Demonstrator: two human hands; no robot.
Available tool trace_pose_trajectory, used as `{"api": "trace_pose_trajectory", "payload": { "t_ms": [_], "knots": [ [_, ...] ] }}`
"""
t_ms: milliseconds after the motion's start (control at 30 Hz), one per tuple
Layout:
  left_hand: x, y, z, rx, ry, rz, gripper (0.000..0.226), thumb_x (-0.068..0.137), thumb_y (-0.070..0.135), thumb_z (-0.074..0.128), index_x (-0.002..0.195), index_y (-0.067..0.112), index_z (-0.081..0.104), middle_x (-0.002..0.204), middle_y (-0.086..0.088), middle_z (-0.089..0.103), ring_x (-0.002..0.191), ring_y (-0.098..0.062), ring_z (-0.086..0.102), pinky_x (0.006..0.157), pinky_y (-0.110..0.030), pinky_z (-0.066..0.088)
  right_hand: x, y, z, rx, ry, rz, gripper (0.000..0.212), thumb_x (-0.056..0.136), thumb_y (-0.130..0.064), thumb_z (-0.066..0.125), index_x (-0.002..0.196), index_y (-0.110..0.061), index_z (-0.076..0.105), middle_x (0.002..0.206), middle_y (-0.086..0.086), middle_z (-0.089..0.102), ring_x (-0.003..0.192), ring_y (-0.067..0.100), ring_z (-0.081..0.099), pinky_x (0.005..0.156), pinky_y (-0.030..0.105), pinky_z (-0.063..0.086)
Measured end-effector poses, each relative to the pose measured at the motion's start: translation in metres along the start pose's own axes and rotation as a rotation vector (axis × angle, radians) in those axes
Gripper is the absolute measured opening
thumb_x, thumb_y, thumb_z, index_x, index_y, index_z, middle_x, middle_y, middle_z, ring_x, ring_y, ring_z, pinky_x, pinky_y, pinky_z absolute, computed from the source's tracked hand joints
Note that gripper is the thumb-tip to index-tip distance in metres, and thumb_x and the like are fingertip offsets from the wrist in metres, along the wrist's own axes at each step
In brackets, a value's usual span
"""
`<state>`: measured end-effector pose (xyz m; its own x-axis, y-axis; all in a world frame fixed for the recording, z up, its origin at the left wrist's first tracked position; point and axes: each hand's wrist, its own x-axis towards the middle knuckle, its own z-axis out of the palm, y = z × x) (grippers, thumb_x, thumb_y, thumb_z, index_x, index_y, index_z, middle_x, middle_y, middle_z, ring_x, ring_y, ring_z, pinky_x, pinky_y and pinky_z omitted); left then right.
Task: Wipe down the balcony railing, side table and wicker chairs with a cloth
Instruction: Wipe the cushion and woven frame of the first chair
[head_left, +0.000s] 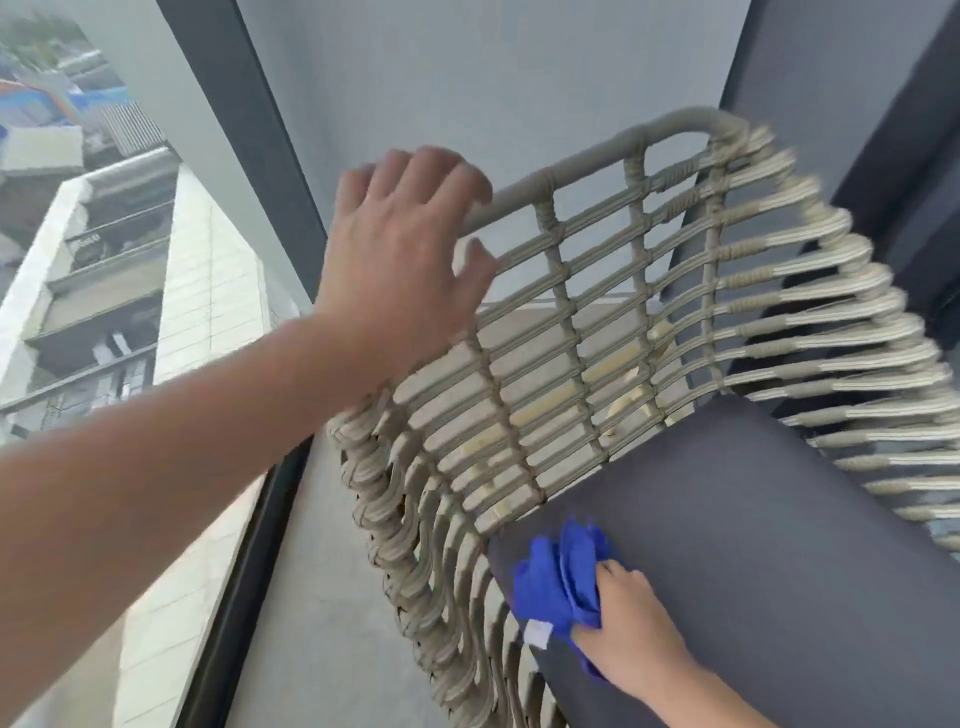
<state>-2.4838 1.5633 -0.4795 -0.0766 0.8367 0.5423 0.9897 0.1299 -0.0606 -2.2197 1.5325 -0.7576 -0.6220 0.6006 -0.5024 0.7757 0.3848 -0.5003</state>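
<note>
The blue cloth (558, 584) is lying bunched on the near left corner of the dark seat cushion (753, 545), just below the foot of the wicker chair (597, 338) back. The right hand (631, 623) is pinching it from the side nearer the person, fingers curled into its folds, so the bulk of the cloth is sticking out ahead of the hand toward the weave; a white label is showing at the cloth's lower edge. That grip is probably keeping a thick pad forward, ready for pushing into the gaps between the strands.

The left hand (400, 249) is reaching to the top rail of the chair back, at its left end, with fingers spread and bending over the rail; whether they are actually gripping it I cannot tell, as the hand is blurred. It is likely steadying or tilting the chair so that the back is facing the cloth.

Left of the chair, a dark window frame (244, 156) is running past glass, with neighbouring buildings beyond.
</note>
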Motion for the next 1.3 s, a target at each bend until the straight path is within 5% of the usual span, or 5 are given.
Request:
{"api": "trace_pose_trajectory", "payload": {
  "t_ms": [100,200,533,867,1300],
  "knots": [
    [0.052,-0.035,0.014,0.140,-0.364,-0.173,0.044,0.101,0.042,0.043,0.137,0.017,0.047,0.130,-0.007,0.057,0.115,-0.034,0.054,0.085,-0.046,0.043,0.007,-0.023,-0.029,0.391,0.154,0.066,0.020,0.078,-0.029,0.065,0.094,-0.035,0.054,0.095,-0.013,0.060,0.092,0.014,0.060,0.074,0.030,0.052],
    [0.049,-0.051,0.046,0.112,-0.682,-0.251,0.028,0.102,0.047,0.045,0.109,0.019,0.044,0.097,-0.002,0.063,0.079,-0.027,0.057,0.066,-0.037,0.040,0.009,-0.052,-0.074,0.619,0.307,0.043,0.030,0.082,-0.021,0.069,0.102,-0.040,0.056,0.092,-0.010,0.067,0.084,0.008,0.064,0.067,0.023,0.051],
    [0.064,-0.075,0.065,-0.453,-0.829,-0.571,0.021,0.090,0.032,0.061,0.082,0.015,0.071,0.067,-0.002,0.075,0.054,-0.025,0.072,0.055,-0.034,0.058,0.044,-0.126,-0.195,0.825,0.670,-0.112,0.035,0.084,-0.025,0.077,0.107,-0.041,0.057,0.087,-0.007,0.064,0.077,0.012,0.064,0.062,0.026,0.051],
    [0.064,-0.079,0.066,-0.461,-0.779,-0.565,0.027,0.091,0.039,0.063,0.079,0.015,0.068,0.063,-0.001,0.073,0.047,-0.017,0.068,0.057,-0.025,0.053,0.121,-0.160,-0.261,0.501,1.024,-0.288,0.077,0.086,-0.024,0.080,0.153,-0.021,0.044,0.160,0.002,0.031,0.148,0.024,0.033,0.114,0.052,0.042],
    [0.076,-0.091,0.059,-0.529,-0.967,-0.583,0.062,0.092,0.071,0.049,0.083,0.013,0.068,0.071,0.000,0.074,0.057,-0.023,0.070,0.068,-0.040,0.059,0.140,-0.162,-0.236,0.720,1.027,-0.202,0.069,0.084,-0.020,0.082,0.133,-0.045,0.041,0.127,-0.024,0.041,0.117,0.007,0.052,0.088,0.028,0.054]
  ]
}}
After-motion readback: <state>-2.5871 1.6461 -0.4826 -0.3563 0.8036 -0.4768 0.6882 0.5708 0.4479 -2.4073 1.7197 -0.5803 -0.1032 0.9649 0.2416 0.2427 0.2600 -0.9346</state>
